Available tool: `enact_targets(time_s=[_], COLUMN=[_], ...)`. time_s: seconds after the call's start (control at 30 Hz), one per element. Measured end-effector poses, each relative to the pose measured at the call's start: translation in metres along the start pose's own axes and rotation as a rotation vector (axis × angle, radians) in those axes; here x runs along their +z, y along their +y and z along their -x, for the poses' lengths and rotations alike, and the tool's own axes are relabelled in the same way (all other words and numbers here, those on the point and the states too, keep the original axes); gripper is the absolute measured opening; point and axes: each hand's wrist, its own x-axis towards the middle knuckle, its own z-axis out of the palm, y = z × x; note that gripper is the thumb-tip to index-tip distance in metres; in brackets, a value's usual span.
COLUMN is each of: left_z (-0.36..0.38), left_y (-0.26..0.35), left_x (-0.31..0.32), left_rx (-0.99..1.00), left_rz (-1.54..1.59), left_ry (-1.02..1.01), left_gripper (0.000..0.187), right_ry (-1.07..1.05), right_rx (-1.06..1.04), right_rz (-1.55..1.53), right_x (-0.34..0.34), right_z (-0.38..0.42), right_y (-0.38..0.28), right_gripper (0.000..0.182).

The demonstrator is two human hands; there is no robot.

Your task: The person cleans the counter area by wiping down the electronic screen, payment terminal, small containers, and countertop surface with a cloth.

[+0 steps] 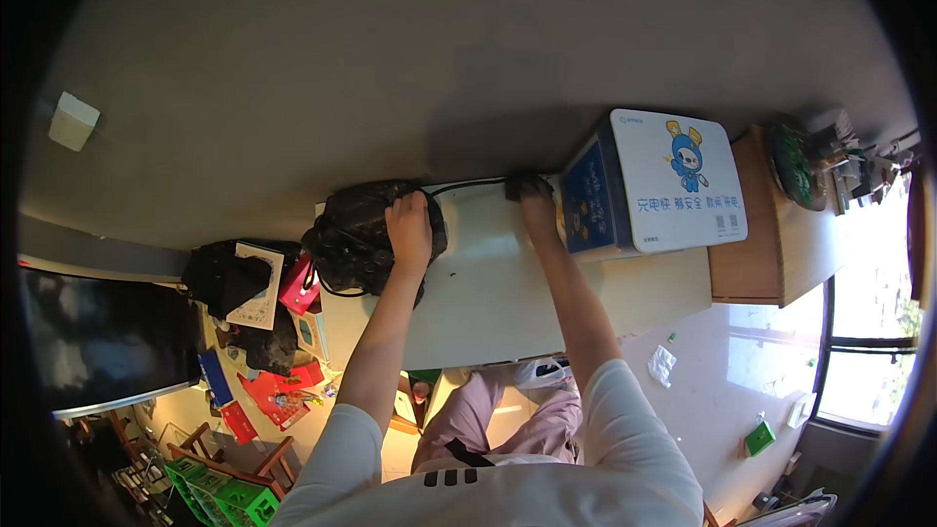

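A bulky black bag (356, 234) sits on the left part of a pale tabletop (478, 283). My left hand (410, 229) lies over its right side, with the fingers bent onto the dark material. From the bag a thin black strap or cord (468, 183) runs right along the wall edge. At its far end is a small dark bundle (525, 185), partly hidden, and my right hand (536, 213) is closed on it. What the bundle is, I cannot make out. Just right of that hand stands a blue-and-white box (673, 181) with a cartoon figure on its white face.
A wooden cabinet (747, 224) holding a green round object (795, 166) stands beyond the box. At left are a dark screen (107, 337), a black cap-like item (229, 273), and red papers (278, 398). Green crates (220, 493) and a green box (758, 439) are on the floor.
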Motion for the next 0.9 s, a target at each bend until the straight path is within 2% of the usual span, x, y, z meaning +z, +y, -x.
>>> enact_targets(time_s=[0.13,0.2,0.23,0.3,0.33,0.37,0.4,0.43,0.53,0.57,0.67,0.73,0.8,0.83,0.9], left_z=[0.004,0.004,0.004,0.003,0.005,0.005,0.004,0.005,0.002,0.002,0.008,0.007,0.009,0.009,0.012], left_y=[-0.002,-0.002,-0.003,-0.002,-0.002,-0.002,0.000,0.002,0.004,0.004,0.002,0.002,0.002,0.001,0.001], left_x=[0.003,0.005,0.005,0.003,0.000,-0.001,-0.003,-0.003,-0.007,-0.007,-0.006,-0.006,-0.005,-0.007,-0.007], left_rx=[0.026,0.016,0.017,0.022,0.022,0.019,0.020,0.022,0.024,0.018,0.034,0.021,0.022,0.028,0.058], left_rz=[0.038,0.033,0.027,0.032,0.037,0.032,0.026,0.023,0.015,0.016,0.032,0.037,0.034,0.044,0.038], left_ry=[0.070,0.065,0.065,0.044,0.018,0.022,0.016,0.007,-0.008,-0.003,0.025,0.000,0.011,-0.008,-0.008], left_gripper=[0.012,0.012,0.012,0.009,0.007,0.007,0.006,0.006,0.005,0.005,0.007,0.009,0.010,0.011,0.014], right_ry=[-0.045,-0.320,-0.322,-0.114,-0.339,-0.302,-0.148,-0.077,-0.036,-0.022,-0.112,-0.137,-0.186,-0.144,-0.183], right_rx=[0.038,0.135,0.137,0.193,0.101,0.215,0.197,0.086,0.109,0.083,-0.006,-0.199,-0.210,-0.230,-0.207], right_rz=[-0.098,-0.047,-0.048,0.012,0.133,0.116,-0.105,0.086,0.000,0.022,-0.127,-0.080,-0.011,-0.036,-0.017], right_x=[-0.024,-0.027,-0.017,0.010,0.008,0.005,0.032,0.021,-0.014,-0.006,-0.020,-0.015,-0.007,0.016,0.042], right_z=[0.078,0.102,0.103,0.088,0.059,0.029,0.009,-0.008,-0.006,0.012,0.077,0.111,0.115,0.105,0.054], right_y=[-0.015,-0.019,-0.018,-0.011,0.000,-0.004,0.017,0.016,0.000,-0.004,-0.044,-0.075,-0.100,-0.096,-0.092], right_gripper=[0.021,0.021,0.021,0.018,0.023,0.021,0.020,0.019,0.021,0.021,0.022,0.020,0.020,0.019,0.018])
